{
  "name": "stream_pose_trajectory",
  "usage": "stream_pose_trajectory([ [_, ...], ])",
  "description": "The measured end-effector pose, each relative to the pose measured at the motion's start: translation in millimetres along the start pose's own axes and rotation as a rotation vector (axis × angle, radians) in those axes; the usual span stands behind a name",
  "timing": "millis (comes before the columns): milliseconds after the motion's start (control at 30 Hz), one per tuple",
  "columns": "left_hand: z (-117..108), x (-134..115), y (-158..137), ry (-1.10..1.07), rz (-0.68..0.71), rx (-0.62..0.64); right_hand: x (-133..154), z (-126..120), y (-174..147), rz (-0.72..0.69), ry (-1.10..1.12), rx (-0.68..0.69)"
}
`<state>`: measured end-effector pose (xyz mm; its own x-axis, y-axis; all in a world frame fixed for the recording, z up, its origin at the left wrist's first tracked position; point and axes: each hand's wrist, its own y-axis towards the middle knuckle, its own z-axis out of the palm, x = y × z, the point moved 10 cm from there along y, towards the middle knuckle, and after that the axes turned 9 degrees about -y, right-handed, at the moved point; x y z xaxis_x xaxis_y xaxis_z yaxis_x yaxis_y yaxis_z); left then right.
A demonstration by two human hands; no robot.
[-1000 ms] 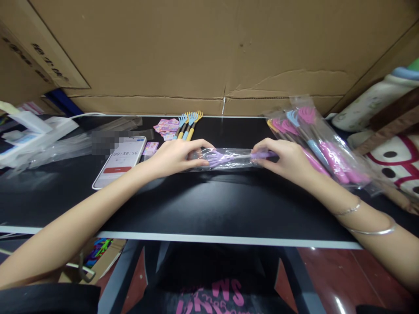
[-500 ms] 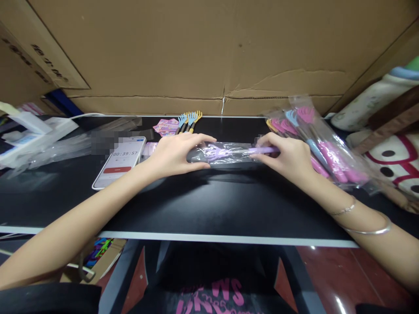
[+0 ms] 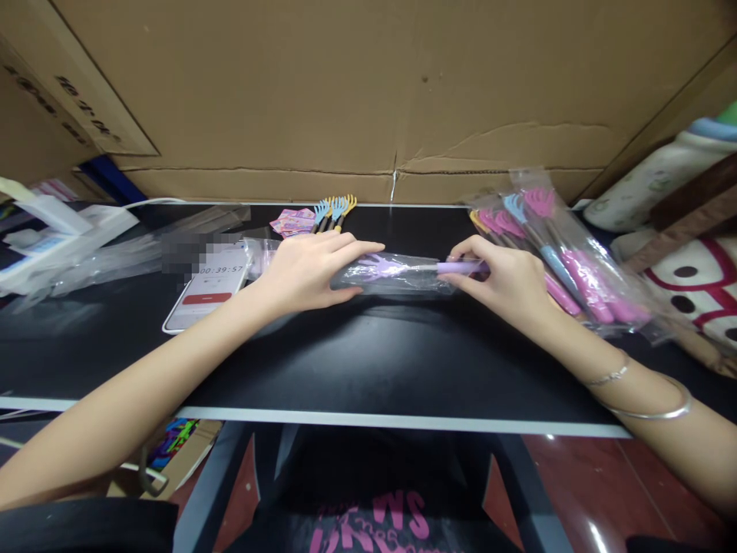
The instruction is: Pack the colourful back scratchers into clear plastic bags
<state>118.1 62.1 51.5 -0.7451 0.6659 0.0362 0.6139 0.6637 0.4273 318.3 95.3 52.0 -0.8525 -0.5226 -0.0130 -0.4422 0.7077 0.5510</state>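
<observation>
The splayed prongs of the purple scratcher (image 3: 452, 267) could snag or split the thin clear sleeve (image 3: 411, 284) around its head if it is pushed crookedly. A loose pinch could also let the handle twist. The scratcher lies sideways between the hands, above the middle of the black table (image 3: 368, 361), head left, handle right. The right hand (image 3: 512, 280) is closed in a pinch, thumb and fingertips on the handle. The left hand (image 3: 311, 273) spreads thumb and fingers across the sleeve; its underside is hidden, so I cannot tell whether it grips.
</observation>
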Motion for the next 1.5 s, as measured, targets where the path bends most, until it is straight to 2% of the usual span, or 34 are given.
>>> stream_pose_trajectory([
  [300,2.0,2.8,0.6,-0.047,-0.054,0.026,9.5,2.3,-0.2,-0.04,0.077,0.056],
  [667,5.4,-1.5,0.3,-0.027,-0.015,0.055,17.1,8.0,0.1,-0.114,0.071,0.109],
  [967,-0.3,2.0,2.4,-0.073,0.006,0.014,2.8,10.4,-0.6,-0.065,0.173,0.104],
  [1200,-12.8,17.5,1.6,-0.027,-0.065,-0.027,-11.7,11.2,3.5,-0.043,0.267,0.079],
  [1500,-5.9,23.4,1.7,-0.068,-0.041,-0.004,-14.5,4.9,6.7,-0.018,0.291,0.059],
])
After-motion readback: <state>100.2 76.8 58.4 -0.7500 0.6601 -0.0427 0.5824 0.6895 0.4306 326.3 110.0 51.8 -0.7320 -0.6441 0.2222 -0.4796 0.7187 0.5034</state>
